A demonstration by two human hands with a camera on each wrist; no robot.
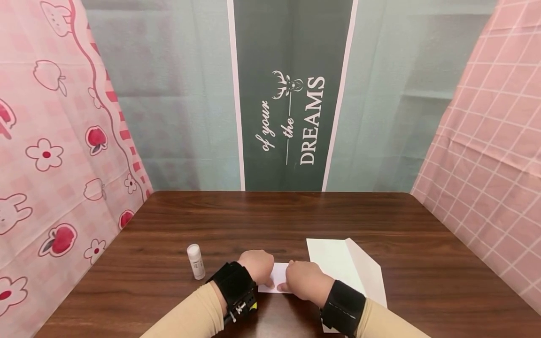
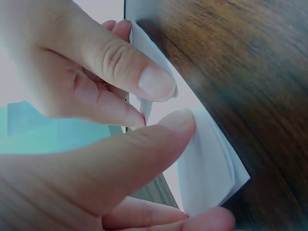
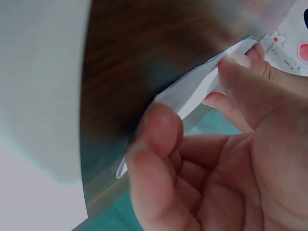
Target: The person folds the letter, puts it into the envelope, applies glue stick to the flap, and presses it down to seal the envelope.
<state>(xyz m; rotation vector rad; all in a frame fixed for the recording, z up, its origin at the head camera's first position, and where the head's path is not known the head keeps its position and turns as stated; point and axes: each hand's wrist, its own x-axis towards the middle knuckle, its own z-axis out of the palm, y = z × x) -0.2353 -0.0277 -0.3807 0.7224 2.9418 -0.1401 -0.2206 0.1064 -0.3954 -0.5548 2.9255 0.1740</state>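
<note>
A small folded white paper (image 1: 279,273) lies between both hands near the table's front. My left hand (image 1: 258,265) pinches its left part, thumb (image 2: 166,132) on top and fingertips at its edge. The paper's layers show stacked beside that thumb in the left wrist view. My right hand (image 1: 307,279) grips the other part; its thumb (image 2: 149,79) lies over the paper close to the left thumb. In the right wrist view, the folded strip (image 3: 192,91) runs between the right hand's curled fingers (image 3: 156,139) and thumb. Much of the paper is hidden under the hands.
A white glue stick (image 1: 196,262) stands left of the left hand. To the right, partly under the right forearm, is a larger white sheet (image 1: 334,258) with a creased side flap. The brown wooden table (image 1: 274,216) ends at a hanging curtain (image 1: 194,117).
</note>
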